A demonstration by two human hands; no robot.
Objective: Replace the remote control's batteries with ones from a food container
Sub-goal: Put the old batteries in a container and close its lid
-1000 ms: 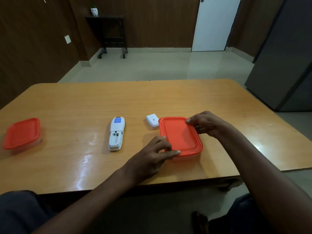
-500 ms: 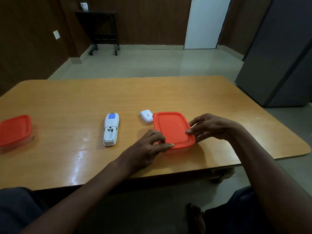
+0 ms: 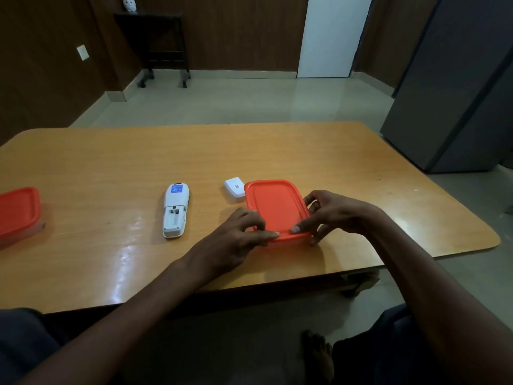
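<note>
The right hand (image 3: 337, 215) has slid from the far right corner of the container down its right side to the near right corner, where the thumb now presses on the lid's near edge and the fingers curl under the rim; the left hand (image 3: 238, 237) has barely shifted at the near left corner. That puts both thumbs side by side on the near edge, which I read as the set-up for peeling the lid upward from the near end.

Largest first: the wooden table (image 3: 111, 162) carries everything. The food container (image 3: 277, 208) with its orange lid sits right of centre, near the front edge, lid apparently flat and fully seated. A second orange-lidded container (image 3: 16, 212) sits well apart at the far left, untouched. The remote control (image 3: 175, 211) lies back-up to the left of the hands, its battery bay open and, as far as can be told, without cells in it. Its small white battery cover (image 3: 234, 188) lies just beside the container's far left corner.

Both hands pinch the container at its near corners, thumbs on top and fingers around or below the rim, closed on it but not lifting it.

So the old cells seem to be out already, and the fresh ones are presumably inside, hidden by the opaque lid. The remaining work depends on this lid coming free.
</note>
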